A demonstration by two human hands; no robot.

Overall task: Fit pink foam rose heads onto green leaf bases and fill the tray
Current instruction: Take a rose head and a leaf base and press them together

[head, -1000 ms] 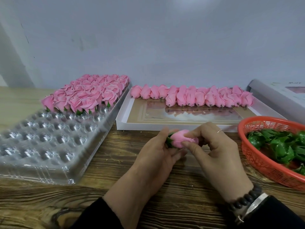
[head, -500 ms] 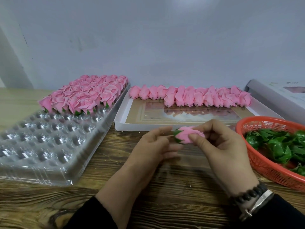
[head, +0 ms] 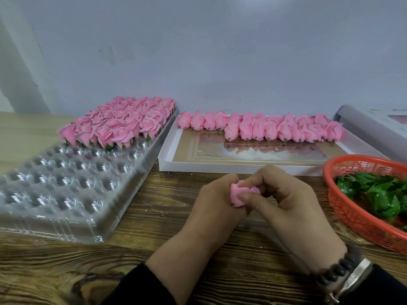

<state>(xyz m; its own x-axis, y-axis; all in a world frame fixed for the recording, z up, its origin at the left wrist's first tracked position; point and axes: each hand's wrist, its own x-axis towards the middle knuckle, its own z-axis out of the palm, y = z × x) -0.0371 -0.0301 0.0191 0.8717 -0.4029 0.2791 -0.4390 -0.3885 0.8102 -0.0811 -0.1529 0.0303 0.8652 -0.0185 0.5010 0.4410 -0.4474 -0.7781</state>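
Observation:
A pink foam rose head (head: 239,193) is pinched between both hands over the wooden table. My left hand (head: 211,205) wraps its left side and hides any green base. My right hand (head: 284,201) presses it from the right, thumb on the petals. The clear plastic tray (head: 66,186) lies at the left, its far rows filled with finished pink roses (head: 119,126) on green bases and its near cups empty. Loose rose heads (head: 264,127) line the far edge of a white box (head: 220,167). Green leaf bases (head: 378,192) fill the orange basket (head: 350,214) at the right.
A rolled grey sheet and a white carton (head: 374,124) lie at the far right behind the basket. A pale wall stands close behind the table. Bare wood grain shows between tray, box and my arms.
The hands have closed tighter around the rose. The green base seen at its left end earlier is now hidden under my left fingers.

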